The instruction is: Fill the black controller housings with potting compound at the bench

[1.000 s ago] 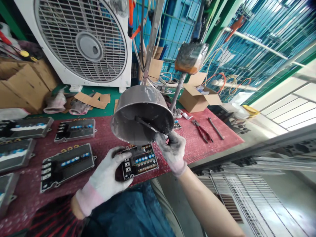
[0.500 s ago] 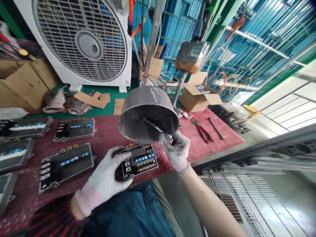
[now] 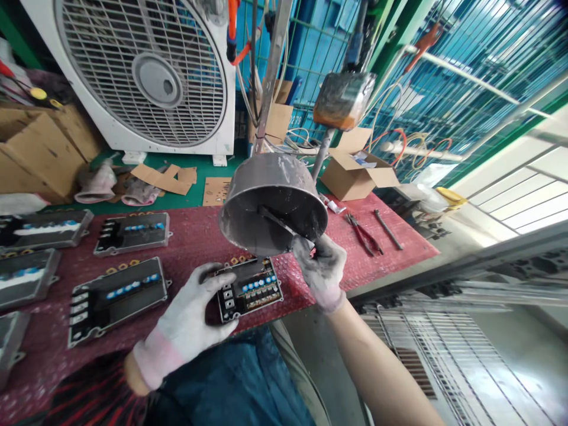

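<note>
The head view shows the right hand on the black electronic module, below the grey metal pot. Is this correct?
No, the head view shows the left hand on the black electronic module, below the grey metal pot. The right hand grips the pot's metal strip.

Bright daylight comes in from about 3 o'clock, where the white panels (image 3: 523, 189) burn out nearly blank. Glare washes the wire rack (image 3: 452, 367) pale at 4 o'clock. The pot (image 3: 273, 204) at the centre catches soft highlights along its rim, while its inside stays a flat grey. The red desk (image 3: 381, 260) has a fine sheen and only faint shadows. Shade gathers at 10 o'clock around the box (image 3: 39, 148) and at 7 o'clock. Wide-lens distortion bends the fan (image 3: 142, 71) and the blue mesh (image 3: 465, 77) toward the edges, and the far 1 o'clock corner smears softly. The centre stays sharp.
</note>
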A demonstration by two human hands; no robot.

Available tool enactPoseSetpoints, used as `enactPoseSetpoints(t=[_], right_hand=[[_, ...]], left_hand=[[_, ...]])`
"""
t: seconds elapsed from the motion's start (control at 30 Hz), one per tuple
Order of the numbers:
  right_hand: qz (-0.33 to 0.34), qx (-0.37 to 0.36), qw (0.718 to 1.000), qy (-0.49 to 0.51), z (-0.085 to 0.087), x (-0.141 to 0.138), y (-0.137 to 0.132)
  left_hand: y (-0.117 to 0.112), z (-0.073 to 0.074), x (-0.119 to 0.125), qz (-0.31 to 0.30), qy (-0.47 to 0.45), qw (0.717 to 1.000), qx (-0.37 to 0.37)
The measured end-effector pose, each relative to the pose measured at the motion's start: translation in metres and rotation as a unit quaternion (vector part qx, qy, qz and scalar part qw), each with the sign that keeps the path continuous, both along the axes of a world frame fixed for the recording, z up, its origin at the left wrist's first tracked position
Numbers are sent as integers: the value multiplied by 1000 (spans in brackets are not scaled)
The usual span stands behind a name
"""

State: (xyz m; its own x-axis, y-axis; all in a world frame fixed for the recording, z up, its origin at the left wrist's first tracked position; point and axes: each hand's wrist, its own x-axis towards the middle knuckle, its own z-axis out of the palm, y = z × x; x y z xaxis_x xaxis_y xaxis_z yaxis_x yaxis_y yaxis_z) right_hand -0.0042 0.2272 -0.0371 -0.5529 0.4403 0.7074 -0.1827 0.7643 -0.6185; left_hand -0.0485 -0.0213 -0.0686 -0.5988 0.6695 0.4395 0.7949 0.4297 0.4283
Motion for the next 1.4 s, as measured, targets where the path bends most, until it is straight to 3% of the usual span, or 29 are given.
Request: enactPoseSetpoints(t=[0.4, 0.73, 0.97, 1.4], right_hand=[[-2, -27, 1000, -8, -12, 3, 10], [-15, -1, 1000, -10, -8, 11, 11], [-7, -15, 1000, -21, -18, 15, 9], [-18, 29, 999, -9, -11, 18, 8]], left_hand=[[-1, 0, 0, 7, -1, 1000, -5], [0, -1, 1, 4, 3, 1000, 7], [0, -4, 0, 7, -10, 1000, 8], [0, -1, 1, 14, -57, 998, 13]])
